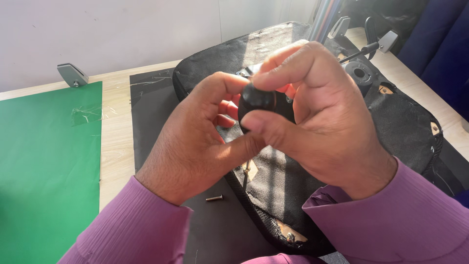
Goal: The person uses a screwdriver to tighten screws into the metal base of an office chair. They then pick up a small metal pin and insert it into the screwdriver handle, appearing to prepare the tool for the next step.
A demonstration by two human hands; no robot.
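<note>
Hands: left hand point(195, 142) and right hand point(317, 117) meet around a knob point(257, 99), above the seat base point(400, 122).
Screw point(214, 198): on mat point(151, 107), below left hand.
Sheet point(44, 171): far left on table point(117, 146).

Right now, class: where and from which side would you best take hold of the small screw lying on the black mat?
Probably pinch the screw across its thin shank from above. It lies flat on the black mat, apart from the left hand.
</note>
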